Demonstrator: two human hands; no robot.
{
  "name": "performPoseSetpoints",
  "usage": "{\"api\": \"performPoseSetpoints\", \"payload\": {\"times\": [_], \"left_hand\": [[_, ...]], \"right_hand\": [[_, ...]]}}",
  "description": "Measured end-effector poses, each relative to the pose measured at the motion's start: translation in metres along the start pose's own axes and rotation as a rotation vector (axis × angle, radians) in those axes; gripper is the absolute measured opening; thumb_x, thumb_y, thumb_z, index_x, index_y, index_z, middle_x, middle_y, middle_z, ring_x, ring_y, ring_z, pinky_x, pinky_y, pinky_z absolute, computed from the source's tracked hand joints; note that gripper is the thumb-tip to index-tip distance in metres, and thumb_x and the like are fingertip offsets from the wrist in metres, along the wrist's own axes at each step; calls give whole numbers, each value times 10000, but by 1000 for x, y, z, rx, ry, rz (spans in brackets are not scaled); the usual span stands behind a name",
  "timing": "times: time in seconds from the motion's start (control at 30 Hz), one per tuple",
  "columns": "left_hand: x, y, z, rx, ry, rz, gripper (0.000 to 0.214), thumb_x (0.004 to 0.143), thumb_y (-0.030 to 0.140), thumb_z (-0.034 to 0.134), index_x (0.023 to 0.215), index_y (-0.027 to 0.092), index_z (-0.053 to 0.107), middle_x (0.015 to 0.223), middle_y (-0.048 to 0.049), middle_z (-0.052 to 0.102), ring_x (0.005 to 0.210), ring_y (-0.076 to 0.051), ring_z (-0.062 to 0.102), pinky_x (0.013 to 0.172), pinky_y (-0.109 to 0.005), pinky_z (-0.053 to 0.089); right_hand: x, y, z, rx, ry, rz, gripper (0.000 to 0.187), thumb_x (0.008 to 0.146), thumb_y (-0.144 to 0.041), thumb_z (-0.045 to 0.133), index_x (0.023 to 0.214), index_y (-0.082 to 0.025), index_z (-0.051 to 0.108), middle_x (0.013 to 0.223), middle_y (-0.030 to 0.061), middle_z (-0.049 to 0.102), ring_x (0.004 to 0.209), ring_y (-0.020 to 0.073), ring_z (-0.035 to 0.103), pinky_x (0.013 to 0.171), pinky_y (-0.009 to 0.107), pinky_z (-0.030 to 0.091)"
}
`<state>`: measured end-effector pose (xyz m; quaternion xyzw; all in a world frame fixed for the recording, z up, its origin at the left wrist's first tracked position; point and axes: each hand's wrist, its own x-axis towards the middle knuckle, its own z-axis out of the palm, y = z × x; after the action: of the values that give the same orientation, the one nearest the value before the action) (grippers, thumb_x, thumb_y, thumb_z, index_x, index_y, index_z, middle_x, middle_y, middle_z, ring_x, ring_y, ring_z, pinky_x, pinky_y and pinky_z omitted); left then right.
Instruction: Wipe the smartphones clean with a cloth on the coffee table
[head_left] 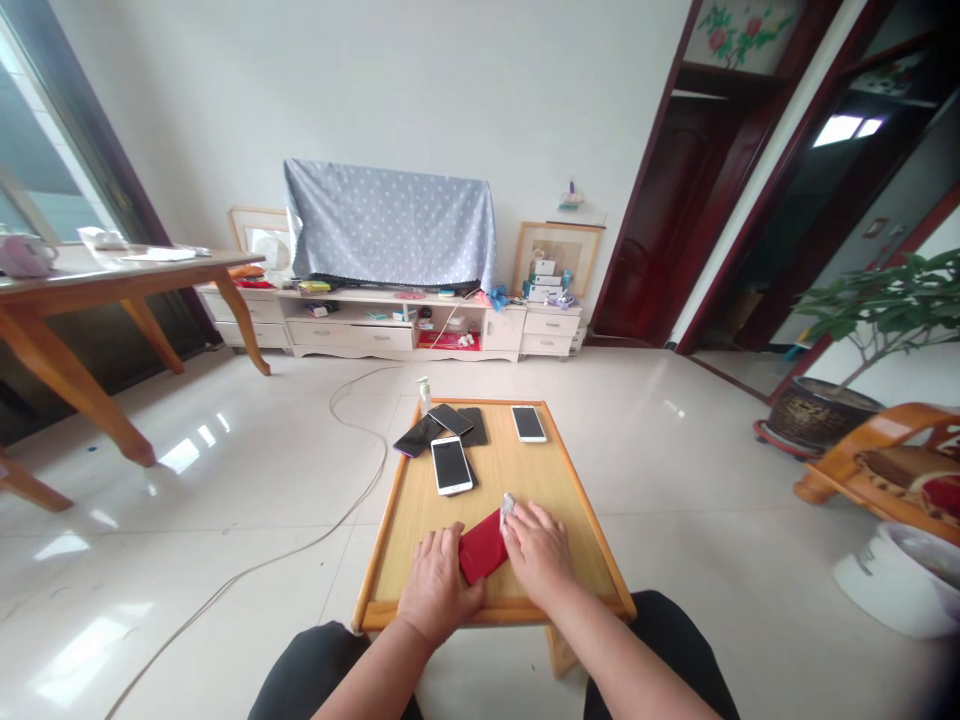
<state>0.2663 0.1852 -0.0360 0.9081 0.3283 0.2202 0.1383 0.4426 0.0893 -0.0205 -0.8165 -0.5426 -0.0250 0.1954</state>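
Observation:
A flat red phone (482,548) lies tilted on the small wooden table (525,480), near its front edge. My left hand (437,585) grips the phone's left end, thumb along the near side and fingers at the far side. At the other end, my right hand (538,550) pinches a crumpled grey-white cloth (507,503) against the phone's edge. Beyond my hands lies a white-framed phone (452,466), partly over a dark one. Several dark phones (450,419) overlap behind it. Another white phone (529,423) rests apart at the far right.
A pump bottle (424,395) stands at the table's far left corner. Raised orange wooden edging (585,490) borders the tabletop. A cable (330,525) runs over the floor on the left. A low cabinet (352,335) stands along the wall, and a potted plant (825,410) is at right.

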Motion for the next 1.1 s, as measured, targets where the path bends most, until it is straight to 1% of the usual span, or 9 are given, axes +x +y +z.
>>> {"api": "performPoseSetpoints", "payload": {"times": [0.07,0.13,0.3,0.53,0.6,0.73,0.83,0.97,1.1], "left_hand": [[0,-1,1,-5,9,1,593,742,332,621,1300,178,488,1145,-129,619,1073,-311,568,981,-446,432],[1,-2,2,-8,6,-3,592,744,337,620,1300,182,488,1151,-131,619,1077,-315,567,985,-448,428],[2,-2,2,-17,-23,-37,646,715,310,632,1323,172,464,1152,-128,623,1087,-317,559,991,-454,419],[1,-6,6,-46,-6,-39,586,805,235,533,1370,139,412,1173,-142,623,1067,-284,575,977,-426,425],[1,-6,6,-46,-5,-35,615,784,254,564,1367,129,413,1175,-145,623,1076,-291,572,991,-436,425],[1,-2,3,-25,-2,-35,681,740,325,628,1362,131,430,1146,-146,630,1092,-314,569,1000,-444,427],[1,-1,2,-26,-2,-48,650,774,330,606,1374,152,428,1156,-144,629,1089,-315,576,987,-440,429],[0,-2,4,-30,-5,-52,583,821,268,548,1381,160,428,1186,-147,630,1082,-297,583,980,-431,421],[1,-1,4,-13,-3,-47,670,762,356,624,1374,161,435,1205,-142,620,1116,-319,564,1009,-441,409]], "right_hand": [[-4,-7,1,20,7,-120,347,1021,-369,409,1256,-341,663,1409,21,601,1284,277,477,973,465,382],[-2,-8,0,31,27,-152,316,1015,-360,437,1210,-338,685,1345,16,649,1244,262,499,966,438,372],[20,-5,-3,14,62,14,317,1014,-306,433,1091,-279,739,1185,35,725,1219,280,506,961,430,357],[-11,-47,12,152,-27,-260,314,1005,-327,462,1222,-303,688,1263,13,684,1199,249,511,1013,399,366],[-8,-40,9,122,-33,-215,319,1005,-343,458,1222,-307,689,1281,19,676,1223,268,496,1015,430,361],[14,-22,0,27,-40,-19,364,1024,-363,389,1250,-310,670,1392,36,610,1312,315,434,988,510,364],[12,-35,-1,40,-81,-78,374,1030,-381,369,1269,-324,651,1432,23,579,1340,316,419,989,526,363],[-14,-51,3,92,-78,-206,366,1031,-376,381,1289,-334,637,1411,11,599,1336,297,432,1023,506,350],[-16,-18,0,33,-40,-45,386,1031,-392,361,1282,-346,651,1401,23,606,1336,337,438,992,561,364]]}}
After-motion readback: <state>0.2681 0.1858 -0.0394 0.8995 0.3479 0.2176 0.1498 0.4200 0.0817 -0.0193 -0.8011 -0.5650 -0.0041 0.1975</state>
